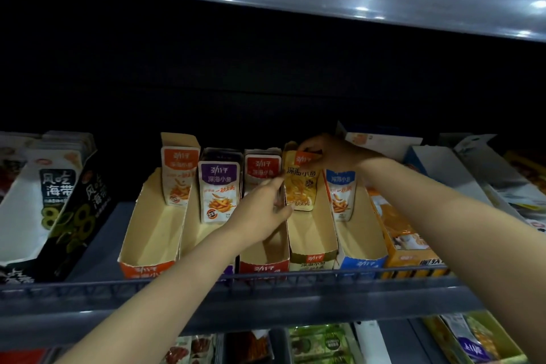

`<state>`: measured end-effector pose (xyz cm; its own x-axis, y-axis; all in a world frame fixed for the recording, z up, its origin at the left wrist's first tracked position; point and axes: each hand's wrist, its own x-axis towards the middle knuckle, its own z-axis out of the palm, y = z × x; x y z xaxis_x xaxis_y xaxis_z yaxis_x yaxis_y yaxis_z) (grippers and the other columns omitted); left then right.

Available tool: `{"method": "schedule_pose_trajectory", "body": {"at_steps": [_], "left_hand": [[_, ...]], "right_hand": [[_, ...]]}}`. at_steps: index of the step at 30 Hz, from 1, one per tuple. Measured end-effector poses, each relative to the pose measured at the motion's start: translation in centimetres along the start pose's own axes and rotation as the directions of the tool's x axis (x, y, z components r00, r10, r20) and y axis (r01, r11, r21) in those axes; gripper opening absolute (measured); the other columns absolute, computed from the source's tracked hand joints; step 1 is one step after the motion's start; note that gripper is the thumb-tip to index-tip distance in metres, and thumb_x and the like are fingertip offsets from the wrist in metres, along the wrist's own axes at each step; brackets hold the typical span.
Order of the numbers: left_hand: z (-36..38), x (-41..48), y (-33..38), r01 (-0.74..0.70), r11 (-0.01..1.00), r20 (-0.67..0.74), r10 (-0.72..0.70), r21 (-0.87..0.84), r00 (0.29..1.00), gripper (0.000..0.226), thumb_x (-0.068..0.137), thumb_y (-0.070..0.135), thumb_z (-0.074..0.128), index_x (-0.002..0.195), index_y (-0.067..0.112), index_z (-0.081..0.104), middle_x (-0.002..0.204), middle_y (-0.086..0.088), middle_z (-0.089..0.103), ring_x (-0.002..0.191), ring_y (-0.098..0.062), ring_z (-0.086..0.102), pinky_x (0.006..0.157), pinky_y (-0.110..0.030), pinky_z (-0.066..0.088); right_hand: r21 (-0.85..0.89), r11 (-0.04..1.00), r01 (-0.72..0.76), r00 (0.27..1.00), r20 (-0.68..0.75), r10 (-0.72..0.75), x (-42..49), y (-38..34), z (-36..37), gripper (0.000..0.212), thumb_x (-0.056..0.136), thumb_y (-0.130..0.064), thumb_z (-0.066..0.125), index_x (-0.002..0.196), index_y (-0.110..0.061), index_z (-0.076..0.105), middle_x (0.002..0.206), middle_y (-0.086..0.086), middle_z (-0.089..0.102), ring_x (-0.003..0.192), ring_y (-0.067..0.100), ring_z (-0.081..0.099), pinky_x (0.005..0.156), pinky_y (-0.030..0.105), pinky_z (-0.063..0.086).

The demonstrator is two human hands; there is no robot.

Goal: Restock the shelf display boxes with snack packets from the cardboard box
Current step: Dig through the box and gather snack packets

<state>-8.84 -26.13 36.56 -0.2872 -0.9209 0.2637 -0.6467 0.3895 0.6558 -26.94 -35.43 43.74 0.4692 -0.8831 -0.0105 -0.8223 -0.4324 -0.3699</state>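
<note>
Several open display boxes stand side by side on the shelf: orange (147,263), purple, red (263,266), yellow (313,258) and blue (362,263). Each holds a few upright snack packets at its back. A yellow packet (301,186) stands at the back of the yellow box. My right hand (328,151) pinches its top edge from above. My left hand (260,213) reaches over the red box and touches the packet's left edge with its fingers curled at it. The cardboard supply box is not in view.
A black and white seaweed snack box (59,210) stands at the left. Orange (399,233) and white boxes (443,168) stand at the right. A low wire rail (295,276) runs along the shelf front. The shelf above overhangs, and more goods lie on the shelf below.
</note>
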Motion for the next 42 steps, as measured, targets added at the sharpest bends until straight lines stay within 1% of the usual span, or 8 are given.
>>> {"method": "schedule_pose_trajectory", "body": {"at_steps": [7, 12, 19, 25, 30, 34, 38, 42], "left_hand": [[0.1, 0.0, -0.1, -0.002, 1.000, -0.004, 0.002, 0.010, 1.000, 0.065, 0.092, 0.031, 0.058, 0.148, 0.027, 0.025, 0.136, 0.001, 0.045, 0.110, -0.012, 0.055, 0.095, -0.037, 0.049], [0.0, 0.1, -0.1, -0.011, 1.000, 0.000, 0.011, 0.020, 1.000, 0.065, 0.092, 0.030, 0.058, 0.148, 0.026, 0.025, 0.137, 0.000, 0.045, 0.109, -0.015, 0.056, 0.095, -0.038, 0.049], [-0.1, 0.0, 0.2, -0.006, 1.000, 0.004, 0.006, 0.001, 1.000, 0.064, 0.092, 0.028, 0.058, 0.148, 0.024, 0.027, 0.137, -0.001, 0.045, 0.113, -0.015, 0.055, 0.097, -0.034, 0.047], [0.0, -0.1, 0.3, 0.004, 1.000, 0.002, -0.004, -0.001, 1.000, 0.060, 0.093, 0.027, 0.058, 0.146, 0.021, 0.031, 0.138, -0.001, 0.045, 0.113, -0.015, 0.055, 0.098, -0.035, 0.046], [0.0, 0.0, 0.1, 0.022, 1.000, 0.006, -0.022, 0.004, 1.000, 0.061, 0.092, 0.029, 0.058, 0.146, 0.022, 0.031, 0.137, -0.001, 0.045, 0.114, -0.016, 0.054, 0.098, -0.038, 0.047], [0.0, 0.0, 0.3, 0.025, 1.000, 0.005, -0.025, -0.013, 1.000, 0.060, 0.091, 0.028, 0.060, 0.144, 0.021, 0.034, 0.133, -0.002, 0.048, 0.111, -0.017, 0.055, 0.096, -0.038, 0.048], [-0.4, -0.2, 0.8, 0.026, 1.000, -0.008, -0.026, -0.016, 1.000, 0.056, 0.091, 0.028, 0.061, 0.141, 0.018, 0.039, 0.128, -0.004, 0.052, 0.108, -0.017, 0.055, 0.095, -0.037, 0.048], [-1.0, -1.1, 1.6, 0.004, 0.999, -0.036, -0.003, 0.039, 0.999, 0.055, 0.092, 0.034, 0.057, 0.141, 0.017, 0.038, 0.136, -0.002, 0.049, 0.122, -0.019, 0.048, 0.100, -0.037, 0.044]], "right_hand": [[-0.096, 0.994, 0.050, 0.994, -0.095, -0.059, 0.3, -0.1, 0.8, 0.043, 0.085, -0.025, 0.068, 0.124, -0.015, 0.054, 0.124, 0.003, 0.057, 0.113, 0.016, 0.054, 0.092, 0.026, 0.042], [-0.060, 0.997, 0.038, 0.999, 0.016, -0.037, 0.3, 0.3, 0.0, 0.046, 0.085, -0.014, 0.067, 0.128, -0.017, 0.051, 0.126, 0.001, 0.057, 0.115, 0.014, 0.053, 0.096, 0.027, 0.044], [-0.026, 0.992, 0.120, 0.973, -0.195, -0.123, 0.1, -0.2, 0.5, 0.029, 0.089, -0.016, 0.062, 0.118, -0.012, 0.059, 0.117, 0.005, 0.062, 0.107, 0.013, 0.056, 0.090, 0.026, 0.044], [-0.102, 0.991, 0.085, 0.946, -0.304, -0.112, 0.4, -0.1, 1.9, 0.028, 0.092, -0.023, 0.059, 0.119, -0.018, 0.061, 0.121, 0.001, 0.061, 0.111, 0.017, 0.056, 0.093, 0.030, 0.043], [-0.162, 0.985, 0.056, 0.893, -0.433, -0.122, 0.4, -0.1, 2.5, 0.034, 0.087, -0.022, 0.065, 0.119, -0.017, 0.055, 0.121, 0.003, 0.050, 0.108, 0.019, 0.052, 0.083, 0.027, 0.040], [-0.142, 0.989, 0.031, 0.898, -0.430, -0.090, -0.1, 0.1, 2.7, 0.032, 0.088, -0.023, 0.063, 0.119, -0.020, 0.054, 0.123, 0.001, 0.051, 0.110, 0.019, 0.053, 0.081, 0.024, 0.038], [-0.112, 0.994, 0.007, 0.921, -0.385, -0.050, -1.5, -0.4, 2.3, 0.040, 0.091, -0.028, 0.059, 0.130, -0.023, 0.049, 0.133, 0.001, 0.048, 0.118, 0.019, 0.050, 0.092, 0.031, 0.045], [-0.057, 0.998, -0.008, 0.942, -0.337, -0.012, -4.6, -0.6, 2.1, 0.050, 0.093, -0.032, 0.056, 0.140, -0.023, 0.041, 0.143, 0.003, 0.044, 0.126, 0.021, 0.047, 0.102, 0.035, 0.042]]}}
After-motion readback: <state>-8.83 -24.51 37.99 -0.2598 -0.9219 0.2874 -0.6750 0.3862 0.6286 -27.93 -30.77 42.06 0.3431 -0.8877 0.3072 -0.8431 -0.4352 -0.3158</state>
